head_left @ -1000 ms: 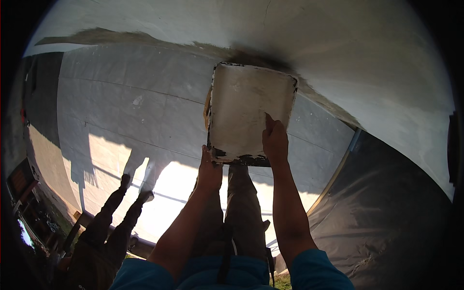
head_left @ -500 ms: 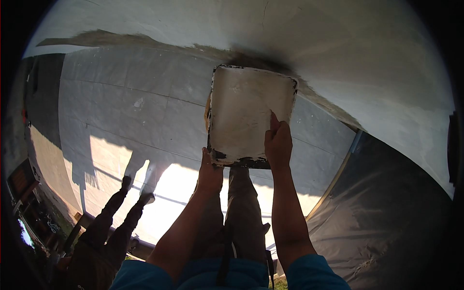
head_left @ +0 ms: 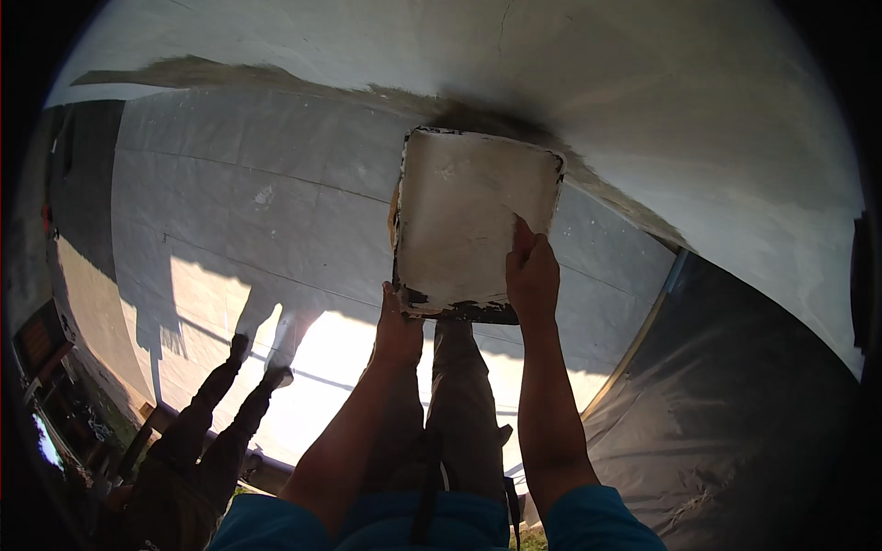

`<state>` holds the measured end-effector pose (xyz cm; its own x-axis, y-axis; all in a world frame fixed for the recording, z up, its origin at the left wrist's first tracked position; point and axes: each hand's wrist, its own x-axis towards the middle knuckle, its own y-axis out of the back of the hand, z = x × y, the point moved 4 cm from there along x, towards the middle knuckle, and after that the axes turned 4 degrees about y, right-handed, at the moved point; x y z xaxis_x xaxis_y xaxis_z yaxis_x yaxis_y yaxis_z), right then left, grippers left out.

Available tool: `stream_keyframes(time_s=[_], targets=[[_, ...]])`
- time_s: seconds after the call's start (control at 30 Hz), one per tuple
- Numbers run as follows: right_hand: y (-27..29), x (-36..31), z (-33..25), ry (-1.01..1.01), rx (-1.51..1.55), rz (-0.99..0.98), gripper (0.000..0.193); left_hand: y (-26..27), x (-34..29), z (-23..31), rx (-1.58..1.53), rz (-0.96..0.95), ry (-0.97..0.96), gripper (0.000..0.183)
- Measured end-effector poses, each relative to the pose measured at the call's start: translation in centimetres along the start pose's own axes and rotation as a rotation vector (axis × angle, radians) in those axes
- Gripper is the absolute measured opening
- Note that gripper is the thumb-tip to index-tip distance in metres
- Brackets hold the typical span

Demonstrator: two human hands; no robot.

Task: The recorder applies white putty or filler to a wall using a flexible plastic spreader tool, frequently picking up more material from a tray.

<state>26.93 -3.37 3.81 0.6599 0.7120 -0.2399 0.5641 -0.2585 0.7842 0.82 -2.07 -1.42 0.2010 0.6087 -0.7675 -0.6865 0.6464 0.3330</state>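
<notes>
A rectangular tray with a dark, paste-crusted rim [head_left: 473, 313] is held out in front of me over the floor. Smooth off-white paste [head_left: 459, 220] covers its inside. My left hand [head_left: 400, 335] grips the tray's near left corner, thumb up along the side. My right hand [head_left: 534, 280] is closed over the near right part of the tray, with the forefinger stretched forward over the paste. Whatever the right hand holds is hidden or blends into the pale paste.
A pale wall [head_left: 717, 119] with a rough dark band along its foot curves across the top. Grey sheeting [head_left: 248, 147] covers the floor, partly sunlit. Dark sheeting [head_left: 717, 386] lies at right beyond a strip. Another person's legs [head_left: 216, 427] stand at lower left.
My right hand has slid slightly right and toward me over the paste. The tray has dipped a little toward me; my left hand keeps its grip.
</notes>
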Motion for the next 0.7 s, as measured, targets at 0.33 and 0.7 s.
stream_keyframes(time_s=[0.33,0.7], targets=[[-0.5,0.6,0.4,-0.060,-0.054,-0.026,0.014,0.0,0.2,-0.2,-0.032,-0.021,0.023,0.089],[-2.1,0.9,4.3,-0.010,-0.078,-0.023,0.017,0.3,1.5,-1.1,-0.253,0.128,0.103,0.046]])
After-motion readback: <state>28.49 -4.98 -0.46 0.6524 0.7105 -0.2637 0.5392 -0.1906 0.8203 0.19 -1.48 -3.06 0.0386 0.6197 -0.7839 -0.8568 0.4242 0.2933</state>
